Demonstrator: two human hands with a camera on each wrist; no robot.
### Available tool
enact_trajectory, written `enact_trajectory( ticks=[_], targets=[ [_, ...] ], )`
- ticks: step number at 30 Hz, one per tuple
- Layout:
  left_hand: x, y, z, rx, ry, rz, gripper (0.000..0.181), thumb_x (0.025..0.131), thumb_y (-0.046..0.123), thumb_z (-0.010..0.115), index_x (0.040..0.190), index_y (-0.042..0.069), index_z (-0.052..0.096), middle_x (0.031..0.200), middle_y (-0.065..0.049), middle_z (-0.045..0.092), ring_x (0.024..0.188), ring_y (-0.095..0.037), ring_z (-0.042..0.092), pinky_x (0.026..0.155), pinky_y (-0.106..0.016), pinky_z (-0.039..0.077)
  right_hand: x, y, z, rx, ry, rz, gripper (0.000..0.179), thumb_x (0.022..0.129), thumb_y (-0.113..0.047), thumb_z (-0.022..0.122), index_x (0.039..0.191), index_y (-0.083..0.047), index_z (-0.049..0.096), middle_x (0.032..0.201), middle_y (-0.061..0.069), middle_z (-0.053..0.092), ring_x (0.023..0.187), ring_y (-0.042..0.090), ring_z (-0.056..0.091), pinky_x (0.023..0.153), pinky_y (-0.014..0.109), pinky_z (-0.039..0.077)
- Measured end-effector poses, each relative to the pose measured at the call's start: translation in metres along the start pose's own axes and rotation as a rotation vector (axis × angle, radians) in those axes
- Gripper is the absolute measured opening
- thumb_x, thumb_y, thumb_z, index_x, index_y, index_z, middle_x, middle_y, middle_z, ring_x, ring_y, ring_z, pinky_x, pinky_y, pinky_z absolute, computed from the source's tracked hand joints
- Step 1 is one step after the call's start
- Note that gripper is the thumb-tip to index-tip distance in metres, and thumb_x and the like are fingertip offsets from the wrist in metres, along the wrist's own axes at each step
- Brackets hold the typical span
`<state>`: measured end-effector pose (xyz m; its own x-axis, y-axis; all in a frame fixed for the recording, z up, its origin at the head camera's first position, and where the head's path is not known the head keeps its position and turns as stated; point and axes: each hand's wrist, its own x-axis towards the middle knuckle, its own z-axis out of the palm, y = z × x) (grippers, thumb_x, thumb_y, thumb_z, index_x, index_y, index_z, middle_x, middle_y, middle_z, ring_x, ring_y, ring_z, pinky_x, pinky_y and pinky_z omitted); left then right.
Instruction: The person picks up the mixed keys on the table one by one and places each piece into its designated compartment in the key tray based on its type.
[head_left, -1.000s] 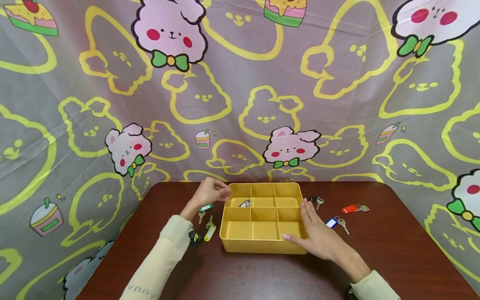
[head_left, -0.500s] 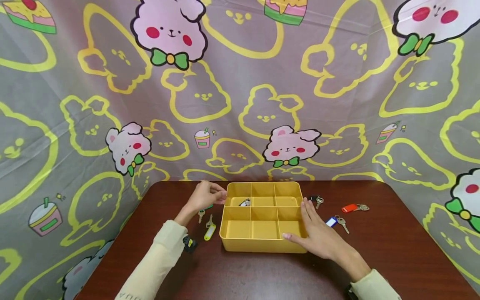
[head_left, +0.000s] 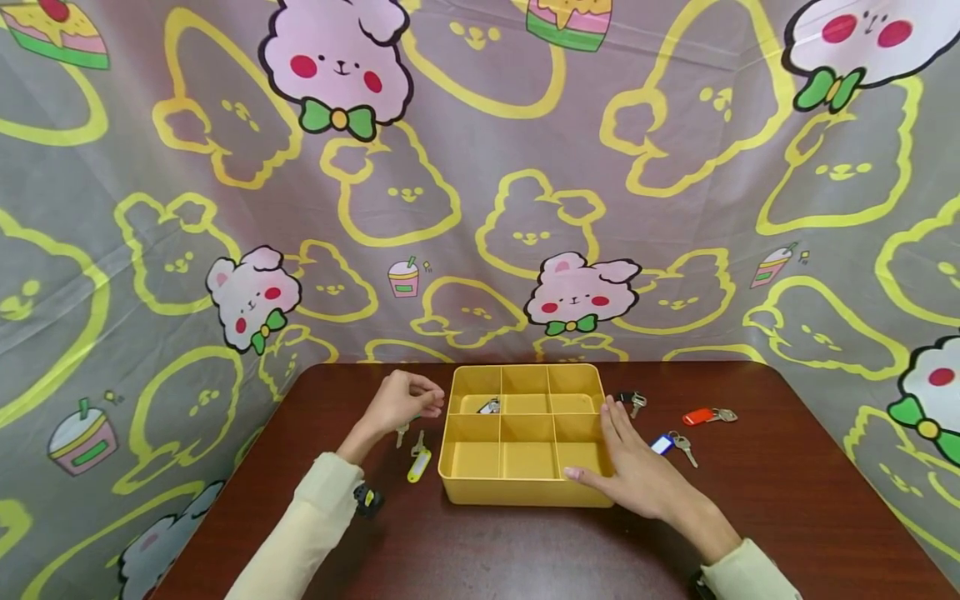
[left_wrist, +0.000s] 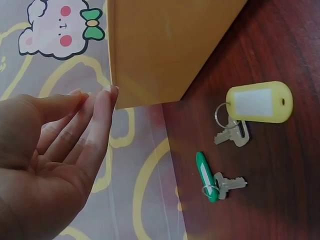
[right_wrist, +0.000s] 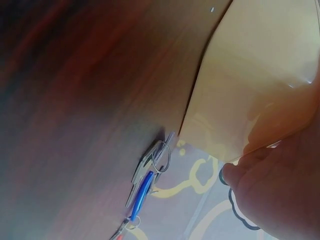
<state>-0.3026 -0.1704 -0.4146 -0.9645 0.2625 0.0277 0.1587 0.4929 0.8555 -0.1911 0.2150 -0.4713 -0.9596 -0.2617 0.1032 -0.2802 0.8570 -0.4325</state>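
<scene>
A yellow box with several compartments sits on the table. In its back-left compartment lies a key with a tag. Just left of the box hovers my left hand, fingers bent and thumb close to them, holding nothing; the left wrist view shows its palm. Below it are a key with a green tag and a key with a yellow tag. My right hand rests against the box's right side with straight fingers, its thumb over the front rim. Part of that wall is hidden by it.
Right of the box lie keys with a black tag, a blue tag and a red tag. A patterned cloth hangs behind and beside the dark wooden table.
My left hand has drawn back from the box's back-left rim, moving left and slightly nearer. The right hand stays where it was, and the box has not shifted.
</scene>
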Motion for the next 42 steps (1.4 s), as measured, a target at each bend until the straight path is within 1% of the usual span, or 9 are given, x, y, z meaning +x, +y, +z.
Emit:
enact_trajectory(
  ticks=[7,9,17,23,27,30,33,37,42],
  targets=[
    [-0.003,-0.006,0.0,0.005,0.009,-0.003,0.018,0.101,0.004,0.068,0.106,-0.01,0.077,0.094,-0.022,0.08,0.085,-0.037,0.081,0.081,-0.05,0.066,0.001,0.001,0.0,0.002,-0.001,0.0,0.123,0.091,-0.082,0.055,0.167,0.003,0.009,0.177,0.022,0.0,0.164,0.046,0.01,0.126,0.063,0.03],
    [-0.005,-0.007,0.001,0.026,0.015,-0.005,0.017,0.101,0.005,0.069,0.106,-0.009,0.078,0.094,-0.02,0.081,0.085,-0.037,0.08,0.082,-0.051,0.066,0.001,0.001,0.001,0.003,0.001,-0.001,0.124,0.091,-0.083,0.055,0.167,0.003,0.009,0.177,0.022,0.0,0.164,0.045,0.011,0.126,0.062,0.03],
    [-0.013,-0.01,0.002,0.14,0.017,-0.007,0.018,0.101,0.012,0.071,0.107,0.0,0.082,0.097,-0.016,0.082,0.084,-0.034,0.081,0.08,-0.047,0.067,0.001,0.001,0.0,0.007,0.002,0.002,0.124,0.09,-0.083,0.054,0.167,0.002,0.007,0.177,0.021,-0.001,0.164,0.045,0.01,0.126,0.062,0.032],
    [-0.019,-0.013,0.001,0.199,0.002,-0.005,0.016,0.1,0.011,0.071,0.107,0.003,0.083,0.091,-0.012,0.082,0.085,-0.034,0.08,0.075,-0.036,0.066,0.0,0.0,0.0,0.009,-0.01,0.01,0.124,0.09,-0.085,0.053,0.167,0.002,0.008,0.178,0.02,-0.001,0.164,0.044,0.009,0.124,0.062,0.035],
    [-0.019,-0.016,0.001,0.211,-0.019,0.016,0.017,0.099,0.009,0.071,0.11,0.001,0.081,0.091,-0.011,0.082,0.085,-0.034,0.08,0.073,-0.033,0.065,0.0,-0.002,-0.002,0.01,-0.012,0.014,0.124,0.09,-0.084,0.053,0.167,0.002,0.008,0.178,0.02,0.0,0.164,0.044,0.009,0.125,0.062,0.034],
    [-0.019,-0.018,0.002,0.209,-0.032,0.03,0.018,0.099,0.008,0.071,0.112,-0.001,0.08,0.092,-0.015,0.081,0.084,-0.034,0.079,0.072,-0.034,0.065,0.0,-0.002,-0.003,0.01,-0.01,0.015,0.124,0.09,-0.084,0.053,0.167,0.002,0.008,0.178,0.02,0.0,0.164,0.044,0.009,0.125,0.062,0.033],
    [-0.019,-0.021,0.002,0.217,-0.035,0.037,0.018,0.099,0.007,0.07,0.112,-0.002,0.079,0.095,-0.017,0.081,0.083,-0.032,0.078,0.069,-0.03,0.063,0.0,-0.001,-0.002,0.012,-0.006,0.015,0.124,0.09,-0.084,0.054,0.167,0.001,0.008,0.178,0.02,0.0,0.164,0.044,0.009,0.125,0.063,0.033],
    [-0.02,-0.026,0.004,0.228,-0.034,0.028,0.016,0.099,0.005,0.07,0.11,-0.002,0.08,0.096,-0.018,0.081,0.079,-0.028,0.076,0.062,-0.023,0.056,-0.001,0.0,-0.001,0.01,-0.003,0.014,0.123,0.09,-0.083,0.055,0.167,0.001,0.009,0.178,0.02,0.0,0.164,0.044,0.009,0.125,0.063,0.033],
    [-0.024,-0.032,0.006,0.221,-0.05,0.002,0.016,0.098,0.004,0.07,0.109,-0.003,0.08,0.094,-0.016,0.081,0.075,-0.026,0.074,0.059,-0.023,0.054,-0.001,-0.001,-0.001,0.009,-0.004,0.013,0.123,0.09,-0.083,0.054,0.167,0.001,0.01,0.178,0.019,0.0,0.164,0.044,0.01,0.125,0.063,0.034]
  ],
)
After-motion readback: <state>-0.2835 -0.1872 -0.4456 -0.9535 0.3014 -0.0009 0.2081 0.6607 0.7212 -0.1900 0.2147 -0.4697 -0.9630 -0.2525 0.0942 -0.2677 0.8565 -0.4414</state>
